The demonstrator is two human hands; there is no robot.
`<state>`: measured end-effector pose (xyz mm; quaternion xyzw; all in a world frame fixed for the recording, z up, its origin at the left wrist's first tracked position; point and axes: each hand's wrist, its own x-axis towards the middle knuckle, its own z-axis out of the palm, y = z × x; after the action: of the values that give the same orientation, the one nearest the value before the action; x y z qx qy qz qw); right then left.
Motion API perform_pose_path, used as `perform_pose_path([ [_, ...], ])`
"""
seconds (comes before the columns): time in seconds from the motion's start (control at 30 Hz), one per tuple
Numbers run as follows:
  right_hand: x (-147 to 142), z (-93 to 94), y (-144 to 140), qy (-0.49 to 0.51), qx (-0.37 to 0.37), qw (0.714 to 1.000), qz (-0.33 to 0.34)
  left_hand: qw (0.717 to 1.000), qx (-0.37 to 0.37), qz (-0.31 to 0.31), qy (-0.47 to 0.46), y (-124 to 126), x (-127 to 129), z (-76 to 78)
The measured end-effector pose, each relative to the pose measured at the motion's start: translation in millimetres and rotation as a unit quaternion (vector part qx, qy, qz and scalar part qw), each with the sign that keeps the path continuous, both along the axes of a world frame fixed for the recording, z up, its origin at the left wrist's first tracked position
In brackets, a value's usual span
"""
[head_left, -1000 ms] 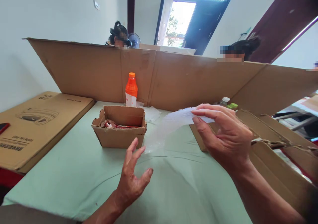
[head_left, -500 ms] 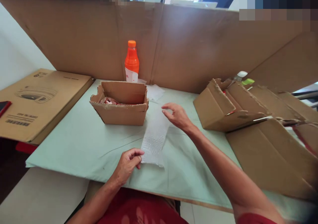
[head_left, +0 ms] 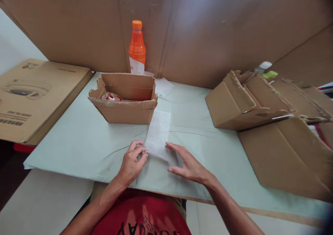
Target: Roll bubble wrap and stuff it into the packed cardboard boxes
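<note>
Nearest my body, both hands rest on the green surface at the near end of the bubble-wrap strip. My left hand pinches the strip's near-left corner between thumb and fingertips. My right hand lies flat, fingers spread, pressing on the near-right corner. From both hands the strip's long axis runs toward 12 o'clock, tilted slightly right, and its far end almost touches the small open carton. Beyond that, at 12 o'clock, the orange bottle stands against the cardboard wall.
</note>
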<state>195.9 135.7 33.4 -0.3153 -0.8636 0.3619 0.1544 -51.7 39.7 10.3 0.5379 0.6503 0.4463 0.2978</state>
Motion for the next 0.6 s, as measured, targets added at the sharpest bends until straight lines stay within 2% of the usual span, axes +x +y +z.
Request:
perform_pose_path([
  [0.07,-10,-12.5,-17,0.018,-0.011,0.998,-0.066,1.000,-0.007,-0.015,0.011,5,0,4.6],
  [0.17,-29,-26.2,-27,0.033,-0.028,0.986,-0.160,0.998,-0.055,-0.041,0.014,10,-1,10.4],
  [0.33,-30,-25.5,-35,0.028,-0.049,0.983,-0.175,0.989,-0.137,-0.056,0.014,3,-2,8.1],
  [0.4,-22,-20.2,-42,0.035,0.006,0.981,-0.191,0.985,-0.159,-0.053,0.033,0,-1,5.5],
  [0.47,-15,-14.0,-51,0.047,0.104,0.973,-0.202,0.981,-0.175,-0.054,0.059,-1,-1,4.2],
  [0.53,-12,-9.2,-60,0.056,0.193,0.963,-0.178,0.977,-0.184,-0.060,0.090,1,1,4.5],
  [0.6,-14,-7.9,-67,0.045,0.234,0.963,-0.123,0.972,-0.184,-0.067,0.127,3,2,5.1],
])
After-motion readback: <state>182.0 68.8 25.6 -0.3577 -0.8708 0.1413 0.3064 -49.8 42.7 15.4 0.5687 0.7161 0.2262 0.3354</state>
